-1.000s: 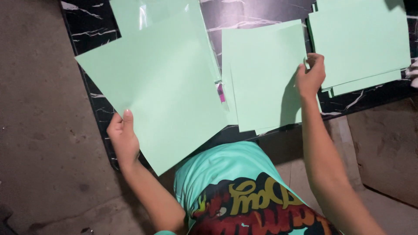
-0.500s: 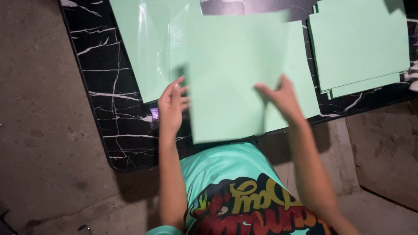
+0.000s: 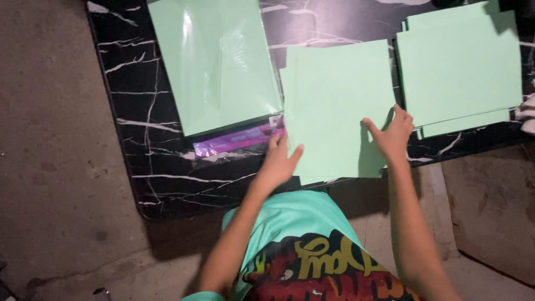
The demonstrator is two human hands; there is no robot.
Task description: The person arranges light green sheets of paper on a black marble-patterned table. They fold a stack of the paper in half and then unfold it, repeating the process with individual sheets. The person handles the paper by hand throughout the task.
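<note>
A person's left hand and right hand, both with fingers spread, press flat on the 2 lower side edges of a small stack of mint-green paper sheets on a black marbled worktop. A clear plastic sleeve holding more green sheets lies just left; another green stack lies right.

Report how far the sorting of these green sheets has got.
Done: a stack of green sheets lies squared at the right of the black marble tabletop. In hand: the left hand and right hand press flat on the middle sheets, no grip closed. Left: the plastic-wrapped pack of green paper lies beside them, seemingly with sheets inside.
</note>
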